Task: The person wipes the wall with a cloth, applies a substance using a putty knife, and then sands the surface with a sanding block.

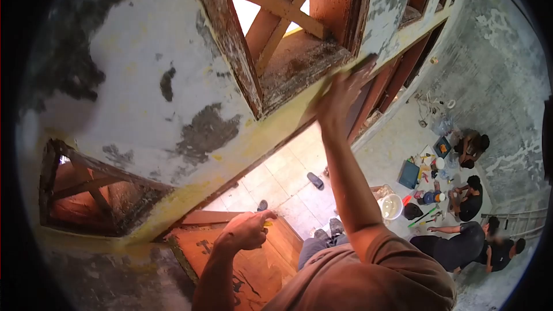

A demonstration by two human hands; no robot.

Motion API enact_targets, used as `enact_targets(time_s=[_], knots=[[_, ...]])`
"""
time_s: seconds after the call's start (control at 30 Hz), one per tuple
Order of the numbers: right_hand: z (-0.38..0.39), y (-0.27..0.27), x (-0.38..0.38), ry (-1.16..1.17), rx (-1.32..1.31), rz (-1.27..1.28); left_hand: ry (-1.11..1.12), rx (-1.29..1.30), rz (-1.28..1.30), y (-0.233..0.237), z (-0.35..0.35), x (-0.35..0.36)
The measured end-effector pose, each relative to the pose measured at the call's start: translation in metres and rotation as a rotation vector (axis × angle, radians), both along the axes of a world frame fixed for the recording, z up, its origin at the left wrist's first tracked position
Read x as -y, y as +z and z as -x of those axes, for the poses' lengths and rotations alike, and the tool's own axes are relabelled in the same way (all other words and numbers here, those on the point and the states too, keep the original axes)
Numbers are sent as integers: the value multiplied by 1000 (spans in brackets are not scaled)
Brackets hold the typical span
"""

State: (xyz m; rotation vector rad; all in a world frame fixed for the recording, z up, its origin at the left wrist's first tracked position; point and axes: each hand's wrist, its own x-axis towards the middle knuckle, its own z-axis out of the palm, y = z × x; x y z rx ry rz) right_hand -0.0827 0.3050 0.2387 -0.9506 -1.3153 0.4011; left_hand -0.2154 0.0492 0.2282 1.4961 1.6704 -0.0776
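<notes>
My right hand [340, 101] is raised at the lower edge of the wall, just below the wooden-framed opening [305, 57] with crossed boards. Its fingers are smeared by motion, and a dark blurred shape shows at their tips; I cannot make out whether it is held. My left hand [249, 230] is lower, in front of the orange-brown wooden door [276, 256], with its fingers curled and the index finger pointing right. A small yellow thing shows between those fingers, too small to name. The wall [138, 52] has patchy white, grey and yellow paint.
Far below on the right, several people [461, 242] are near scattered tools, a white bucket [391, 207] and a green case [409, 174]. A sandal [315, 181] lies on the tiled floor [288, 167]. A ladder [521, 222] leans at the right wall.
</notes>
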Motion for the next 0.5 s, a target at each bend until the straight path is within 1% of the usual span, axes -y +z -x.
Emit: enact_targets(time_s=[0.03, 0.07, 0.1, 0.13, 0.17, 0.2, 0.23, 0.27, 0.3, 0.33, 0.37, 0.43, 0.5], knots=[[-6, 25, 4, 60, -189, 62, 0, 8, -3, -2, -2, 1], [11, -20, -14, -58, -62, 107, -18, 8, -5, -4, -2, 1], [28, -28, 15, -143, 144, -89, -19, 5, -22, -3, -1, -1], [44, -28, 56, 19, 102, -131, -24, 11, -38, -3, -1, 0], [55, -39, 88, 17, 103, -139, -27, 20, -46, -5, -1, 2], [62, -51, 118, 162, 296, -165, -36, 29, -67, -16, 3, 5], [64, -59, 133, 305, 487, -179, -45, 32, -56, -13, 0, 5], [55, -56, 111, 216, 543, -282, -48, -1, -38, -5, -3, 2], [40, -46, 75, 127, 597, -389, -48, -37, -22, 1, -3, 0], [22, -36, 44, 94, 500, -407, -46, -40, -22, 4, -3, -1], [13, -34, 4, 144, 226, -458, -37, -24, -12, 6, -2, -2], [-2, -7, -28, -127, 51, 43, -11, 22, 5, 2, -6, 3], [16, -16, -1, -115, 50, -68, -8, 0, 22, 0, -4, 1]])
